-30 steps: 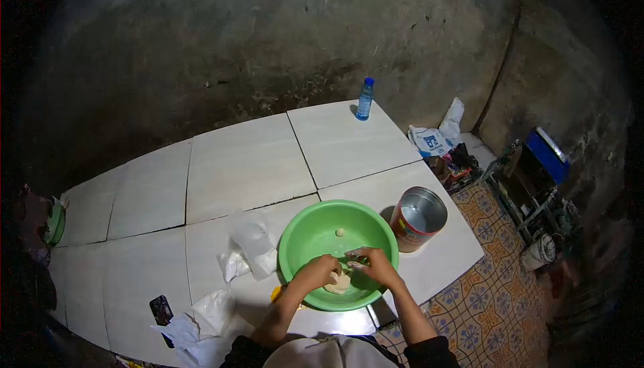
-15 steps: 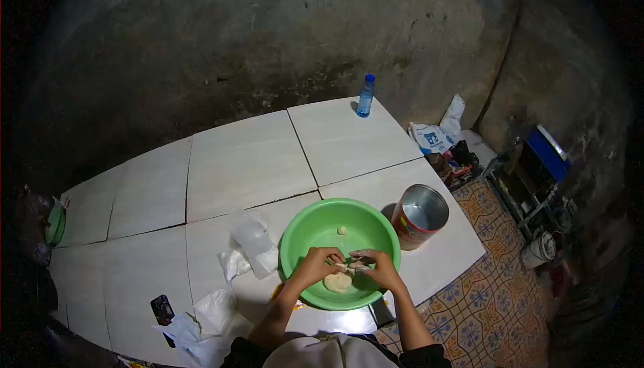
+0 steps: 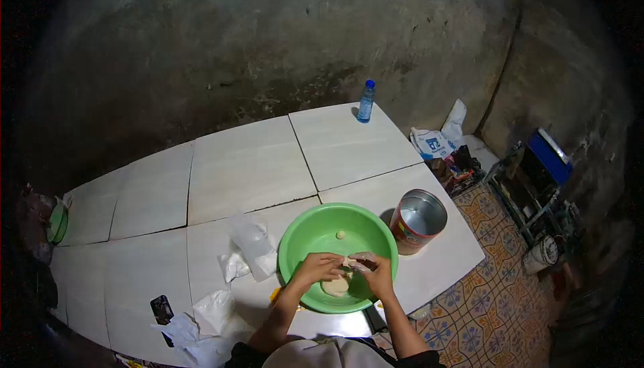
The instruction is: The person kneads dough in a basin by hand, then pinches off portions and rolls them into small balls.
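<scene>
A wide green basin stands on the white tiled table. Inside it lie a pale lump of dough near the front and a small dough ball farther back. Over the lump, my left hand and my right hand meet at the fingertips. Between them they pinch a small piece of dough. White residue coats the fingers of my right hand.
An open metal can stands right of the basin. Plastic bags of white powder lie to the left, with a phone beyond. A blue-capped bottle stands at the table's back corner. Patterned floor shows at right.
My left hand has lifted off the dough lump and moved to meet my right hand. A small piece of dough now shows between their fingers.
</scene>
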The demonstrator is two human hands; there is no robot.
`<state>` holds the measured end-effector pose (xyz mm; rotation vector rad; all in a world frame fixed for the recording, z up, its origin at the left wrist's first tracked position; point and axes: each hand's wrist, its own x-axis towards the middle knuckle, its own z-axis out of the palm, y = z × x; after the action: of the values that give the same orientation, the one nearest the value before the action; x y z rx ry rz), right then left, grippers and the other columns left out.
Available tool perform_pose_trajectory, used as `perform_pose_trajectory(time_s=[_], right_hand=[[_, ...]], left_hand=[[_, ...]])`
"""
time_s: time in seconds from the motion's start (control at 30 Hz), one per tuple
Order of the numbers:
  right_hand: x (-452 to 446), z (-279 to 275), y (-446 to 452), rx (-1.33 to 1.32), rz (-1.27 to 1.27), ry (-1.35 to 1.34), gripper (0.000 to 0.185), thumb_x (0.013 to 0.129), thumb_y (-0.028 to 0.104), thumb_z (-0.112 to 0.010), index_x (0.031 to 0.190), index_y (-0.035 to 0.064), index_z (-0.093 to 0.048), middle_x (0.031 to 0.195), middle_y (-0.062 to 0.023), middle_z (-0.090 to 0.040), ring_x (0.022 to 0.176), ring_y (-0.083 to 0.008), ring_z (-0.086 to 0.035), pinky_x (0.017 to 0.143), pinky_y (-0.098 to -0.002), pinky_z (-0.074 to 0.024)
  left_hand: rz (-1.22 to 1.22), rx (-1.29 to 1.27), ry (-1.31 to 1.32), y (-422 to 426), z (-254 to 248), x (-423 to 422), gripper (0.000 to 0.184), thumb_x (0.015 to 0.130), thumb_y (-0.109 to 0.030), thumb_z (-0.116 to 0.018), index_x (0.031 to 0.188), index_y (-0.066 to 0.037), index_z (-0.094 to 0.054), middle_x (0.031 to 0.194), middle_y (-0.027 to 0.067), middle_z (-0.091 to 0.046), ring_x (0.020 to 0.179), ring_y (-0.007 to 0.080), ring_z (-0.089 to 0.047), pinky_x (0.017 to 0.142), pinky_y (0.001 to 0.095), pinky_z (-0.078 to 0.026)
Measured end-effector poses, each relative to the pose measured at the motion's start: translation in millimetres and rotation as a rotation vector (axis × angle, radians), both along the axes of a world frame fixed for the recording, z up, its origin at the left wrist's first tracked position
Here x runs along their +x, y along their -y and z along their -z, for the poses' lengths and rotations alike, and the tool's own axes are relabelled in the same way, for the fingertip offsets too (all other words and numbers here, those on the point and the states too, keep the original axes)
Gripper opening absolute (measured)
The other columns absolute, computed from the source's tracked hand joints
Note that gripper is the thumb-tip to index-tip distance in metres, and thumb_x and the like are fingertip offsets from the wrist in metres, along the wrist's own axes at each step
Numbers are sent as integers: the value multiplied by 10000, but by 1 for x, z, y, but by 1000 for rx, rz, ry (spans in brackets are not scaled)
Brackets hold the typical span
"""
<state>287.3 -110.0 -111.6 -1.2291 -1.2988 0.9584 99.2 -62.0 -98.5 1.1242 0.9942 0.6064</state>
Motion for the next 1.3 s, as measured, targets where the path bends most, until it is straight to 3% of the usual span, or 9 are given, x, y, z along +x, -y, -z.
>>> perform_pose_trajectory(time_s=[0.07,0.2,0.6,0.63,0.67,0.77,0.9,1.0,1.3], right_hand=[[-1,-10,3,27,-15,60,201,782,-13,-687,979,15,-716,950,-99,-708,869,-175,-662,809,-291,-508],[0,-27,8,162,-16,210,285,767,1,-701,1049,43,-700,1048,-111,-689,1007,-227,-635,898,-345,-476],[-2,-8,17,7,78,31,258,782,46,-707,1039,31,-710,1020,-133,-694,975,-210,-643,878,-308,-481],[-1,-6,17,32,93,-7,243,766,54,-720,1008,40,-723,969,-124,-701,957,-207,-635,874,-309,-477],[-1,-9,16,33,92,-4,243,766,54,-720,1008,40,-723,969,-124,-701,957,-207,-635,874,-309,-477],[-7,-28,23,154,50,132,249,747,85,-732,995,98,-733,1054,-79,-684,1019,-222,-566,942,-370,-410],[-14,-36,26,301,-30,615,329,699,132,-748,1026,161,-730,1285,-26,-584,1153,-284,-483,1039,-441,-264],[-17,-54,34,333,59,779,375,692,103,-713,1062,170,-720,1369,-116,-503,1322,-351,-353,1066,-475,-258],[-16,-43,35,351,201,421,418,785,50,-625,1196,124,-646,1300,-130,-546,1285,-342,-431,1076,-454,-314]], left_hand=[[43,-312,339,3,-2,0,379,925,-222,-625,1140,87,-585,1066,209,-647,934,225,-671,859,321,-550],[30,-275,541,-2,32,3,313,944,-130,-581,1152,103,-565,1125,200,-623,1015,236,-642,917,310,-528],[-216,-170,453,14,27,26,256,914,-97,-625,1114,64,-618,980,94,-661,805,161,-633,751,266,-529],[-177,-159,438,15,26,28,484,956,-357,-559,1238,37,-558,1055,117,-639,901,195,-622,812,320,-510],[-178,-159,441,15,24,28,484,956,-357,-559,1238,37,-558,1055,117,-639,901,195,-622,812,320,-510],[-60,-527,928,14,6,32,938,856,-769,-298,1453,-45,-325,1286,174,-511,1189,274,-487,1027,447,-374],[50,-465,873,10,-1,45,724,956,-597,-342,1402,-30,-400,1323,156,-509,1224,246,-494,1030,372,-406],[-140,-255,662,12,12,49,503,988,-351,-477,1404,-80,-404,1296,123,-540,1210,215,-512,1022,361,-425],[-135,-205,897,11,5,36,517,1003,-295,-443,1473,-132,-300,1373,122,-470,1211,186,-492,1012,299,-399]])
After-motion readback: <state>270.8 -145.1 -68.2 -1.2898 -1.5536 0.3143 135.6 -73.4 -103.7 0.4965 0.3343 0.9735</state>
